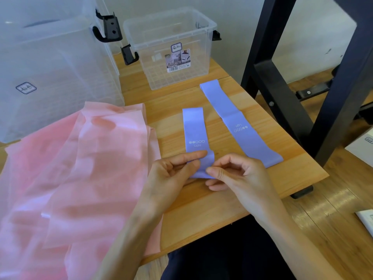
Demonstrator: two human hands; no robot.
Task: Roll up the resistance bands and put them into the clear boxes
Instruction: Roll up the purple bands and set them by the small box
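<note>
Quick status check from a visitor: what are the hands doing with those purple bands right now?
Left hand and right hand pinch near purple band at its near end. Second purple band flat, untouched. Small clear box open. Nothing blocking.

**Materials and finishes**

The surface (222, 199) is pale wood with visible grain and a soft sheen. Both purple resistance bands (193, 128) (238, 122) look like smooth, matt rubber with white print. The pink bands (70, 178) are thin, translucent, slightly glossy sheet. The small storage box (171, 49) and large box (50, 67) are clear plastic with black plastic latches (129, 54)
</note>
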